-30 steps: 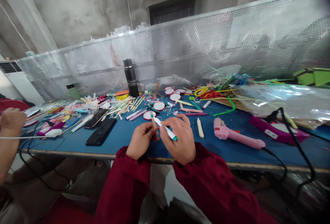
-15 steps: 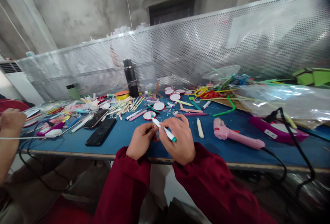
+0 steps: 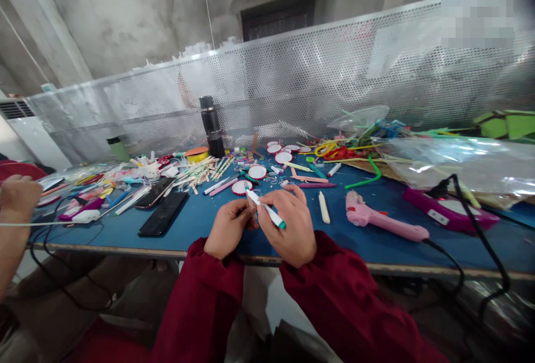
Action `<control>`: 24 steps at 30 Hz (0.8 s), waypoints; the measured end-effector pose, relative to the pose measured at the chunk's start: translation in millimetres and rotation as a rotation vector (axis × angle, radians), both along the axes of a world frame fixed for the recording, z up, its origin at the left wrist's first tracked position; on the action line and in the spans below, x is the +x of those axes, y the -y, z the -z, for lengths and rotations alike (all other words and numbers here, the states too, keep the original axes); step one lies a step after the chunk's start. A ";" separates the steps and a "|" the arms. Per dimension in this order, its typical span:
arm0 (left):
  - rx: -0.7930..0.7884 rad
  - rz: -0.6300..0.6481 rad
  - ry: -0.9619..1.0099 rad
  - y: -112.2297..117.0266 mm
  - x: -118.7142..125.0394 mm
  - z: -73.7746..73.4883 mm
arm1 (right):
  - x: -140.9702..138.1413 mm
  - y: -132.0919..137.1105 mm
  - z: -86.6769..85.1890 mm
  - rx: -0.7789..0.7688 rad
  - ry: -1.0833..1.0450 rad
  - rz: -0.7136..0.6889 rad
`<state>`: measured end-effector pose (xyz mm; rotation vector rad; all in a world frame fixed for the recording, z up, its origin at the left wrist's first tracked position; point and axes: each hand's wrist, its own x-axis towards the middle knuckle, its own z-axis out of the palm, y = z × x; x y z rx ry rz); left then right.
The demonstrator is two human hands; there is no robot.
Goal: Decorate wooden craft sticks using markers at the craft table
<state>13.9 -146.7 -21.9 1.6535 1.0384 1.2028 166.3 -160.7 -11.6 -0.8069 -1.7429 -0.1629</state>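
A white marker with a green end rests in my right hand, its fingers closed round the barrel and its upper tip pointing away from me. Close against it, my left hand is pinched shut at the marker's far part; what it holds is mostly hidden behind the fingers. Just beyond both hands lies a round white disc with a red rim. A cream-coloured tube lies right of my right hand.
A pink glue gun and a purple power strip with cables lie to the right. Left are a black phone, craft sticks and another person's hand. A black bottle stands behind, before a perforated metal screen.
Almost nothing differs. Both hands stay together at the same place with the marker still in the right one, shifted very slightly.
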 end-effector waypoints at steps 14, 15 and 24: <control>-0.012 -0.003 0.005 0.3 0.7 -1.5 | 0.5 -1.2 1.6 -0.002 -0.008 0.018; -0.012 -0.005 0.004 0.4 0.7 -1.6 | 0.5 -1.3 2.0 -0.001 -0.011 0.025; -0.007 0.008 0.009 -2.0 -0.2 1.4 | 0.3 -0.9 1.1 0.003 -0.006 0.014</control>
